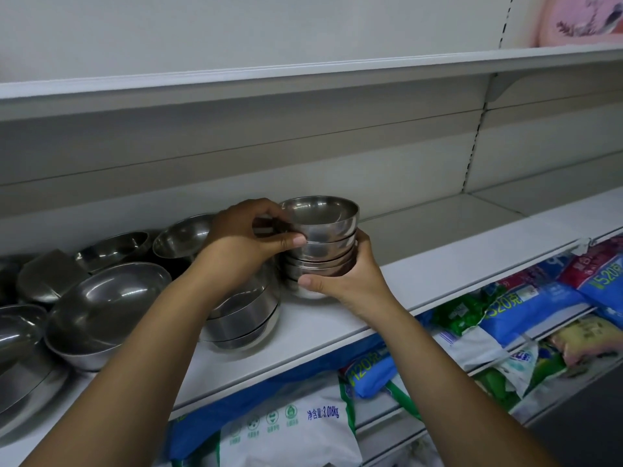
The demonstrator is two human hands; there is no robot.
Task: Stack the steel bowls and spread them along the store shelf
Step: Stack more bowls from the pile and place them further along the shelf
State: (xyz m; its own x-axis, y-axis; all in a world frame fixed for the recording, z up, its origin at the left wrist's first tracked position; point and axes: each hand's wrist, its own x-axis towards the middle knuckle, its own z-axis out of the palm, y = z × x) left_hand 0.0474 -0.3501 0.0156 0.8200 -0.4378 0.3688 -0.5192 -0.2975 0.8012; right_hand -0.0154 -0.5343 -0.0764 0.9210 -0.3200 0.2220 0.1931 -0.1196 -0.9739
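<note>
1. White store shelving fills the view, and the white shelf (438, 267) that carries the steel ware runs on bare to the right of the grip.
2. A stack of small steel bowls (320, 244) is held between both hands and appears to stand on the shelf, though its foot is partly hidden by the lower thumb.
3. The left hand (249, 237) is closed on the upper bowls, its thumb pressed against the near wall and its fingers curled over the far rim.
4. The right hand (350, 278) is wrapped around the lower bowls, cupping them from the right and below.
5. Just left of the grip, under the left forearm, a wider stack of larger bowls (242, 318) is seen; further left, loose bowls (108, 305) lie tilted and jumbled.
6. Below the grip, detergent bags (505, 315) are stacked on the lower tier.
7. Risk, as judged: the polished walls are slippery, so uneven pressure could let the top bowl slide off.
8. The neighbouring stack could be knocked by the left forearm if the grip is swung leftward.
9. A bowl released near the shelf edge could be dropped onto the bags beneath.
</note>
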